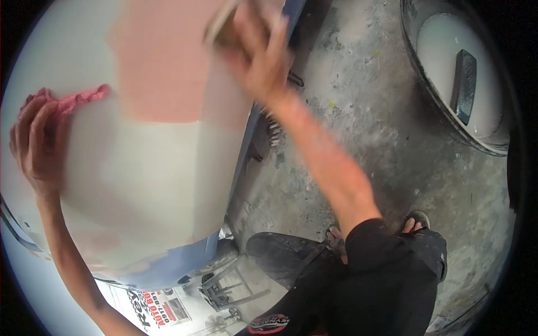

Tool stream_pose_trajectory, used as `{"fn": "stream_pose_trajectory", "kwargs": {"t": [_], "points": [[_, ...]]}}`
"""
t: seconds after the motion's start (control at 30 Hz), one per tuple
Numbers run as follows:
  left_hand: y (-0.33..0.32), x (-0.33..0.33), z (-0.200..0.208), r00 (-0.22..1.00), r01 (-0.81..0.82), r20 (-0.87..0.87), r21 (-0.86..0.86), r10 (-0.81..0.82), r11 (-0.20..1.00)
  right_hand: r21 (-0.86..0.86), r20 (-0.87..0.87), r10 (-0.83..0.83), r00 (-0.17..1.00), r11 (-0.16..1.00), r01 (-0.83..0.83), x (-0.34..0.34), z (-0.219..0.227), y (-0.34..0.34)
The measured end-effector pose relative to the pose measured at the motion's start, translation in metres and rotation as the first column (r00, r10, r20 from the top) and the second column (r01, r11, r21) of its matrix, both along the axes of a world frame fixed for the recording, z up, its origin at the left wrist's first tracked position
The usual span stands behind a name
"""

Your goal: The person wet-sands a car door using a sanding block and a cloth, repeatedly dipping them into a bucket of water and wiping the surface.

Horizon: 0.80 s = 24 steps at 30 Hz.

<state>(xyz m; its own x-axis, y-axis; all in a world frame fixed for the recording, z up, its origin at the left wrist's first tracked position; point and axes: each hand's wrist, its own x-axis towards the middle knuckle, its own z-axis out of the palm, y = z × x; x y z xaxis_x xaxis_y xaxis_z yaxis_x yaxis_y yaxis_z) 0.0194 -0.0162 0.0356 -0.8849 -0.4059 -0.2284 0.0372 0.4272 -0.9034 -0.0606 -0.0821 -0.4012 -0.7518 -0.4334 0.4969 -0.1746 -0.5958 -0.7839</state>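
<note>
– Stained concrete floor (pixel 364 117) beside a pale curved panel (pixel 145 168) in the head view. Left hand (pixel 42 134)?
– Closed on a pink cloth (pixel 78 101), against the panel.
– Right hand (pixel 260 53)?
– Blurred, but gripping a brownish block (pixel 220 27) near the right edge of the pink patch (pixel 159 67).

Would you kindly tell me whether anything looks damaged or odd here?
Yes, the panel looks patchy: a pink patch breaks up its pale coat, and blue shows along its lower edge in the picture, so the colour is uneven. No clear dent shows.
</note>
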Motion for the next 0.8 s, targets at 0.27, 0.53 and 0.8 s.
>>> {"fn": "stream_pose_trajectory", "kwargs": {"t": [0.27, 0.53, 0.8], "points": [[0.003, -0.011, -0.002, 0.999, 0.03, 0.011, 0.003, -0.03, 1.0, 0.002, 0.013, 0.085, 0.996, 0.996, -0.086, 0.099, -0.008, 0.098], [-0.004, -0.005, -0.003, 0.999, 0.024, 0.032, 0.035, -0.025, 0.999, 0.06, 0.129, 0.018, 0.992, 0.998, -0.026, -0.038, 0.018, -0.034], [0.007, -0.009, 0.0, 0.999, 0.032, -0.001, -0.015, -0.032, 0.999, -0.063, 0.072, 0.197, 0.978, 0.979, -0.193, 0.135, -0.018, 0.136]]}}
